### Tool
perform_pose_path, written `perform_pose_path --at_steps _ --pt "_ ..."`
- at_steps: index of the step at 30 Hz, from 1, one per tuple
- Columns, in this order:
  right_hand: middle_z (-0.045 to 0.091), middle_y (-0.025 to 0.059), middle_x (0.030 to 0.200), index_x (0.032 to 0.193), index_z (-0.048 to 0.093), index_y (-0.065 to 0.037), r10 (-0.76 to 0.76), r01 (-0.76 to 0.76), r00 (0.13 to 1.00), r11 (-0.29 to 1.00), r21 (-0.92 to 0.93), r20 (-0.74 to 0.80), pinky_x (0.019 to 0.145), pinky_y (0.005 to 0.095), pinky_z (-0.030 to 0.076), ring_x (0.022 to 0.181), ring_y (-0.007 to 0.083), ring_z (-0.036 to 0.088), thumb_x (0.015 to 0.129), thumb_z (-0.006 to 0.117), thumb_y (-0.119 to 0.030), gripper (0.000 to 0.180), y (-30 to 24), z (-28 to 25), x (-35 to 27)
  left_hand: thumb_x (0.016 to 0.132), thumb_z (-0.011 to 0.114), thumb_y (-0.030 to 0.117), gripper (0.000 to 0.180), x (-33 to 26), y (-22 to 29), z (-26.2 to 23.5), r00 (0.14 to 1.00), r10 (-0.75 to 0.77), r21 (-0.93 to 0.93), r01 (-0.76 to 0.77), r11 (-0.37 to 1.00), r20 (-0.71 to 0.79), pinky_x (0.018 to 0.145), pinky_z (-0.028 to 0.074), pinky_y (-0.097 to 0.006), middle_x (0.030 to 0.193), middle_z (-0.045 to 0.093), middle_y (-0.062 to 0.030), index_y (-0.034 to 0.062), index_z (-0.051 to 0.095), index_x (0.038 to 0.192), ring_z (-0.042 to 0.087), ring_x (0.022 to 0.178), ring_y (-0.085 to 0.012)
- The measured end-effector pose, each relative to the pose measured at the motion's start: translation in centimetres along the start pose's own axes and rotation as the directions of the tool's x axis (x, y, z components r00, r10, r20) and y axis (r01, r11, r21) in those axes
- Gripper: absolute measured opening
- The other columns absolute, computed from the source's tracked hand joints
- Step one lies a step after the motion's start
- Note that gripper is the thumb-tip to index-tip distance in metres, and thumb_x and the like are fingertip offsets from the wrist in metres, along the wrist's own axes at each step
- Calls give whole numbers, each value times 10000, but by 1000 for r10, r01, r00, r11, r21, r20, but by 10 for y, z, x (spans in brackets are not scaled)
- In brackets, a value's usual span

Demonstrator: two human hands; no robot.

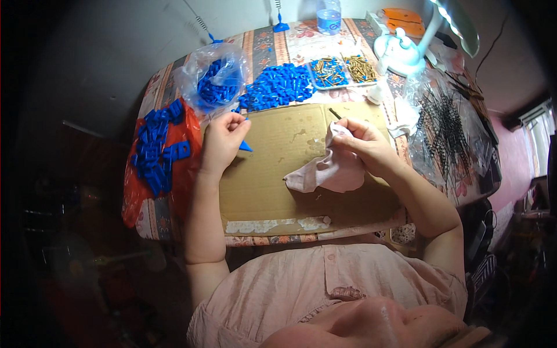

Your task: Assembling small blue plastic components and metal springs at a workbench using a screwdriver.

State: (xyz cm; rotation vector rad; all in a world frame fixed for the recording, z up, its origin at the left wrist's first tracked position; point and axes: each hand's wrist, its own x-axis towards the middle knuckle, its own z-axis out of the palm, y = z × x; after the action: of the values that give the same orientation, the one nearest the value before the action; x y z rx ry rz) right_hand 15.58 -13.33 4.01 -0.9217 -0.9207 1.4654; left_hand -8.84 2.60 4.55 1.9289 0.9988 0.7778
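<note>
My left hand [223, 139] is closed around a small blue plastic part [245, 146] that pokes out below its fingers, over the left side of a brown cardboard sheet [272, 180]. My right hand [365, 145] pinches a pale pink cloth [331, 169] and a thin dark pin [335, 113] that sticks up from its fingertips. The cloth drapes down onto the cardboard.
A heap of blue parts [277, 86] lies behind the cardboard, with a clear bag of them [213, 78] and more on red plastic [156, 148] at left. Trays of brass pieces [342, 71], a water bottle [329, 16], a white lamp [406, 49] and bagged dark wires [444, 124] stand at right.
</note>
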Motion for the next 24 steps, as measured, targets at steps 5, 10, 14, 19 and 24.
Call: perform_pose_path --at_steps 5,10,14,19,24 --pt "555 4 852 959 525 -37 -7 8 1000 999 33 -26 714 209 448 796 60 539 850 573 -157 170 -4 1 -3 811 587 68 81 -9 22 8 998 59 -68 -61 996 -21 498 350 -176 652 502 34 -11 568 804 439 577 -19" --pt "583 41 895 970 524 -31 66 -55 998 948 313 -22 732 240 459 822 106 567 804 603 -99 197 3 -8 2 854 555 81 133 -31 46 29 997 36 -427 -6 904 62 598 409 -197 783 558 -10 5 557 963 523 676 -64" --pt "587 52 898 996 518 -33 16 -27 999 906 422 31 721 248 472 829 122 577 745 582 15 263 7 -7 5 855 545 105 160 -45 50 42 979 70 -451 25 892 192 635 406 -205 805 561 -38 10 543 983 522 709 -89" --pt "570 62 966 1050 503 -31 15 -82 991 864 497 136 710 276 494 843 145 585 714 579 33 350 4 -4 1 849 555 60 132 -54 53 56 974 100 -433 -1 902 205 680 428 -213 866 576 -41 8 548 970 541 763 -92" --pt "558 105 1021 1159 431 22 -17 -103 971 871 481 239 796 323 487 929 182 579 699 533 79 474 5 2 -3 829 558 21 140 -57 52 58 960 185 -353 -102 930 210 809 379 -252 948 523 -47 -8 534 964 497 895 -121"
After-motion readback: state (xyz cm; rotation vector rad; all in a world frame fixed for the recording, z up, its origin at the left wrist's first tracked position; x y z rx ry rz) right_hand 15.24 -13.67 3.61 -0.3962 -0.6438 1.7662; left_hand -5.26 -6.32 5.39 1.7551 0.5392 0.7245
